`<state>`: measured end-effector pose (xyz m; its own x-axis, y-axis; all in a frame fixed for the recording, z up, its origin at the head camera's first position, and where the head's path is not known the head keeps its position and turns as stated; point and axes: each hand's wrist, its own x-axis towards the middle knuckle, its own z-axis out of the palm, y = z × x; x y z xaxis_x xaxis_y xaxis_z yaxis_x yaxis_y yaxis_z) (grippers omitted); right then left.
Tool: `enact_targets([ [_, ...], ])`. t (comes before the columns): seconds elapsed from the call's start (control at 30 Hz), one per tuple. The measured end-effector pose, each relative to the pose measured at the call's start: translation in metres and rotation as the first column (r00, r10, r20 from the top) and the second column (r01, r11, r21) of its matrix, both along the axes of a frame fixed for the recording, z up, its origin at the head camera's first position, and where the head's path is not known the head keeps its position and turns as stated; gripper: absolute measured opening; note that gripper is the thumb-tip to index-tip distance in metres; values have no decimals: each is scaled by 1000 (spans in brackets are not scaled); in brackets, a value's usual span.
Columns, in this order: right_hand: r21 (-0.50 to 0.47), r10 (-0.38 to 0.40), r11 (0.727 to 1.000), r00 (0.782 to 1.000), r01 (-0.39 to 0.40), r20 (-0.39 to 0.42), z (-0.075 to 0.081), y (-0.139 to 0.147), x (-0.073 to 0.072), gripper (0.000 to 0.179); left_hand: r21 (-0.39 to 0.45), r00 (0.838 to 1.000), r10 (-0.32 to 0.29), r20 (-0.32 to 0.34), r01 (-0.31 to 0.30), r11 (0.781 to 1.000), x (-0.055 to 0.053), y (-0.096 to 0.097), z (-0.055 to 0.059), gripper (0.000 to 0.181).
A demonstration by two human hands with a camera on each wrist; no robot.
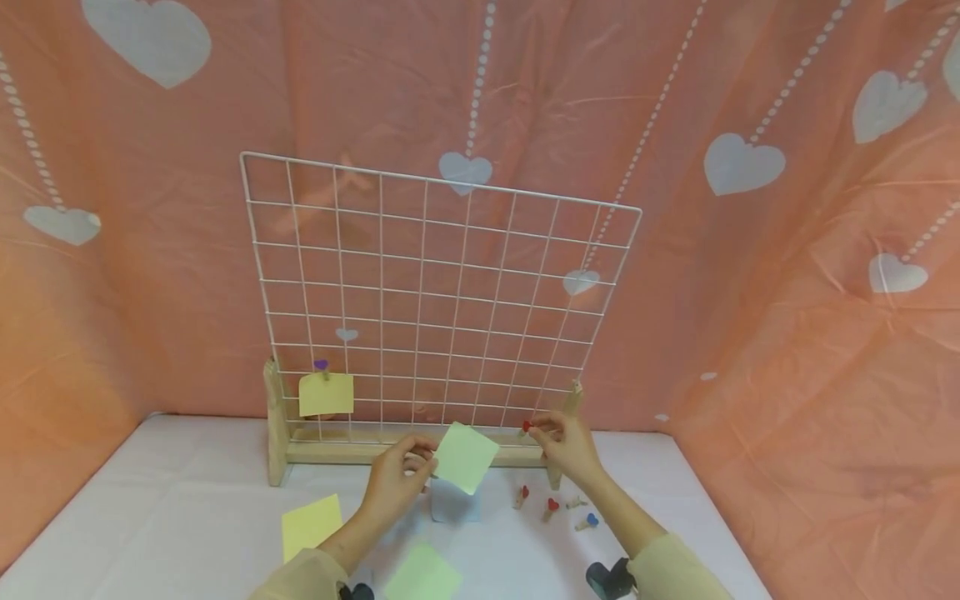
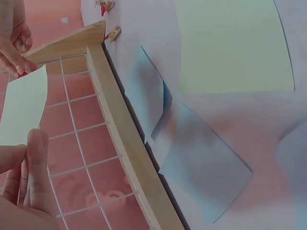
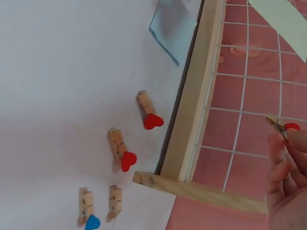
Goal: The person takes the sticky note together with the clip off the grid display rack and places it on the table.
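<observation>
Between thumb and fingers, my left hand (image 1: pixel 399 477) pinches a pale green sticky note (image 1: pixel 467 457) by its left edge, in front of the lower grid. My right hand (image 1: pixel 567 443) holds a small wooden clothespin (image 3: pixel 276 123) with a red heart, near the grid's lower right corner. The white wire grid panel (image 1: pixel 423 296) stands upright in a wooden base (image 1: pixel 337 452). At its lower left, a yellow note (image 1: pixel 326 395) hangs under a clip with a purple heart (image 1: pixel 322 365).
Several heart clothespins (image 3: pixel 122 148) lie on the white table at the right. Blue notes (image 2: pixel 206 163), a green note (image 1: pixel 424 575) and a yellow note (image 1: pixel 311 527) lie in front of the base. An orange curtain with hearts (image 1: pixel 465 171) surrounds the table.
</observation>
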<state>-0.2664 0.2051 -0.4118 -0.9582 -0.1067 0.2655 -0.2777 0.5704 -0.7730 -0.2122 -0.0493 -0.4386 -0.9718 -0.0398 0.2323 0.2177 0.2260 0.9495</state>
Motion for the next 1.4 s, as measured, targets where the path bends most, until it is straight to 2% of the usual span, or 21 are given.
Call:
enact_targets([
  [0.2, 34, -1, 999, 1000, 1, -14, -8, 8, 2, 12, 1, 1000, -21, -20, 21, 1000, 1, 6, -4, 15],
  [0.33, 34, -28, 999, 999, 27, 26, -12, 12, 3, 13, 11, 999, -44, -33, 44, 999, 2, 10, -8, 15],
  [0.43, 45, -50, 998, 997, 47, 54, -15, 15, 5, 14, 14, 998, -60, -24, 60, 998, 4, 13, -10, 15],
  [0.63, 88, -70, 994, 997, 66, 46, -23, 20, 9, 12, -19, 996, -88, -3, 88, 996, 5, 16, -13, 15],
  [0.83, 50, -71, 996, 995, 68, 70, -29, 23, 11, 14, -20, 994, -106, 29, 107, 994, 9, 19, -16, 13],
  [1.0, 66, -82, 995, 993, 76, 83, -34, 25, 13, 12, -11, 992, -126, 29, 126, 992, 12, 20, -21, 12],
  [1.17, 104, -80, 992, 993, 71, 82, -39, 26, 14, 11, -46, 985, -172, 35, 173, 984, 13, 22, -29, 13],
  [1.3, 124, -71, 990, 995, 62, 72, -46, 29, 15, 11, -63, 976, -207, 70, 212, 975, 14, 24, -35, 14],
  [1.4, 122, -70, 991, 993, 58, 94, -51, 31, 16, 13, -53, 964, -243, 103, 250, 967, 16, 26, -39, 13],
])
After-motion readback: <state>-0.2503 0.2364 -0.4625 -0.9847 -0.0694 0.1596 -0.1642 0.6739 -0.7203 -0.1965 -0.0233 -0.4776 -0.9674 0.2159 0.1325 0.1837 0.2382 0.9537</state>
